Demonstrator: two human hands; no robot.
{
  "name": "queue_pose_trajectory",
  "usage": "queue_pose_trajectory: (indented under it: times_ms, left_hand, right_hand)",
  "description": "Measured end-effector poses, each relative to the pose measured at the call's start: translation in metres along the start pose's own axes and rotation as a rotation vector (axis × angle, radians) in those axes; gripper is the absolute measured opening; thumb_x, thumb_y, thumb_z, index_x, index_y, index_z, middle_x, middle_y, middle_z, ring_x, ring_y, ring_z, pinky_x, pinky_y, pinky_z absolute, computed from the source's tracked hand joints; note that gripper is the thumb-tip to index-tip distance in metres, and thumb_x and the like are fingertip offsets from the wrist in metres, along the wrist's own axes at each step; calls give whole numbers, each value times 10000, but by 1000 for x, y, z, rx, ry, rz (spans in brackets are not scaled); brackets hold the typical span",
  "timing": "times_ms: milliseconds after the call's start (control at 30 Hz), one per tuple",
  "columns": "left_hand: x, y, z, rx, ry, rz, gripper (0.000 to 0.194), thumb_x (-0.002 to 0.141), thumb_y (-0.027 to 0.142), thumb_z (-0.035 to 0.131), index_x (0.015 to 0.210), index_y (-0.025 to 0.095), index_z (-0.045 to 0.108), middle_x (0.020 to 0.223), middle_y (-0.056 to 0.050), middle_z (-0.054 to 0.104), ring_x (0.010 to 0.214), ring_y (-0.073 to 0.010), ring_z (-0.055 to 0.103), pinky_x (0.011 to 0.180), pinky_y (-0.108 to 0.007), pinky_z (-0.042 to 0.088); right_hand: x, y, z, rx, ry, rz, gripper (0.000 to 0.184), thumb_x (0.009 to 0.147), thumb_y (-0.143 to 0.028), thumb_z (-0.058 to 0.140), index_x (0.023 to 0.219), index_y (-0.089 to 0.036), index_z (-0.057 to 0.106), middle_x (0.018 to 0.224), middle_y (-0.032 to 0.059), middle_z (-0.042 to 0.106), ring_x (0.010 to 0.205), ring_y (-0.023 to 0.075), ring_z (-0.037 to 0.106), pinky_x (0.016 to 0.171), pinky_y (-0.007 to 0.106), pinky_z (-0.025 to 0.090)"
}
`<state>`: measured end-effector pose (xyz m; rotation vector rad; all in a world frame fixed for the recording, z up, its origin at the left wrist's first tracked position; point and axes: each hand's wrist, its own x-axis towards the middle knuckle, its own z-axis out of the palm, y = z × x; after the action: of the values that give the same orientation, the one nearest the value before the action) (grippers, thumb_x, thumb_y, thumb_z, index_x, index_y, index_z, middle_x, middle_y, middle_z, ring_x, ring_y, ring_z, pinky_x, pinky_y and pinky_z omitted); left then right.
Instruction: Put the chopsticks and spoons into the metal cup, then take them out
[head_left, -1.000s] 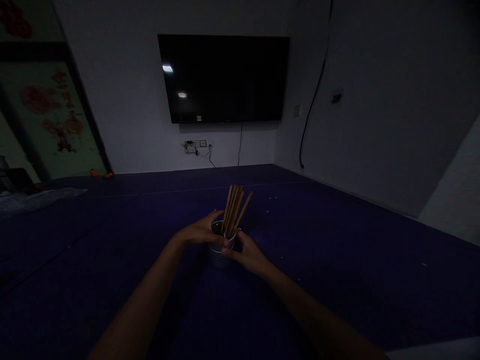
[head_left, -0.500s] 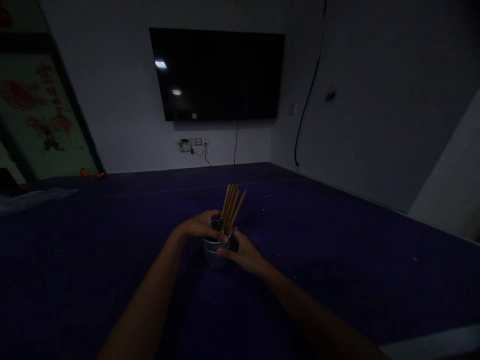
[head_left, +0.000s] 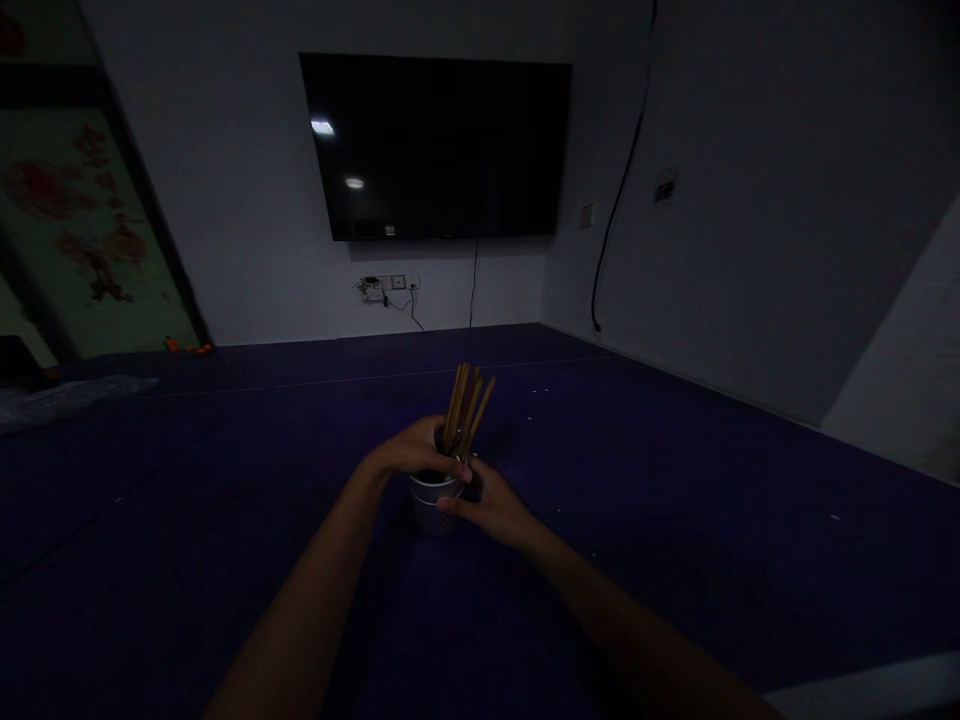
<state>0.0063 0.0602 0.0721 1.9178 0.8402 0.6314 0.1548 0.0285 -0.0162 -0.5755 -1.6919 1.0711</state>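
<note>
Where the left hand (head_left: 420, 448) curls, the sticks' (head_left: 468, 408) lower ends are hidden.

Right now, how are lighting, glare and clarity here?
Head view: very dim, the purple surface almost black toward the bottom; two bright reflections on the television's dark screen; the cup's inside mostly lost in shadow; wall panel leaning at left, perhaps lens distortion.

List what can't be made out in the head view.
All in the head view:
- Lower ends of the sticks: hidden by the left hand and cup.
- Far fingertips of the right hand: behind the cup.
- White specks: too small.
- Crumpled sheet: cut off by the left edge.
</note>
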Motion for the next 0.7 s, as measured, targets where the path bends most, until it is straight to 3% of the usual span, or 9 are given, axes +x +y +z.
queue_pose_trajectory:
  times_ms: [133,333,467,700]
  left_hand:
    - [0,1,-1,9,-22,5,409,490,282,793,826,142,607,769,-7,644,713,-143,594,651,-259,460]
    - [3,1,1,66,44,19,465,503,324,786,887,143,598,793,-6,627,719,-140,576,649,-259,450]
    - [5,1,3,131,4,15,401,562,390,745,838,134,607,782,-12,628,707,-142,575,635,-257,444]
    - [7,1,6,311,121,-18,437,533,437,747,829,138,627,724,0,624,667,-148,568,589,-243,418]
  right_hand:
    - [1,1,0,3,2,20,656,622,-358,762,1202,-217,489,1228,87,560,1134,251,520,970,435,401]
    - [0,2,-1,-36,18,26,620,627,-363,757,1173,-200,512,1188,99,583,1088,244,551,947,436,423]
    - [0,5,-1,-28,27,51,638,617,-382,759,1175,-193,513,1168,103,595,1081,253,558,936,448,434]
    - [0,2,0,-21,12,44,604,629,-379,750,1158,-196,523,1155,97,608,1056,251,576,924,453,451]
